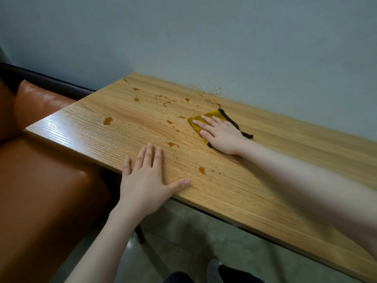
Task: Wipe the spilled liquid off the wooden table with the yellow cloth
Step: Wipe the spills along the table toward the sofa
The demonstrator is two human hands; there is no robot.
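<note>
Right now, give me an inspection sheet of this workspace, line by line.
Surface: wooden table, set against the wall, wet with scattered brown spilled liquid.
Job's things: yellow cloth with dark edging, lying flat on the table near the wall.
Clutter: nothing seen.
Grippers: right hand presses flat on the cloth; left hand rests flat on the table's near edge, holding nothing.
Cables: nothing seen.
Surroundings: brown leather sofa at the table's left end; grey-green wall with small brown splashes; polished floor below.
</note>
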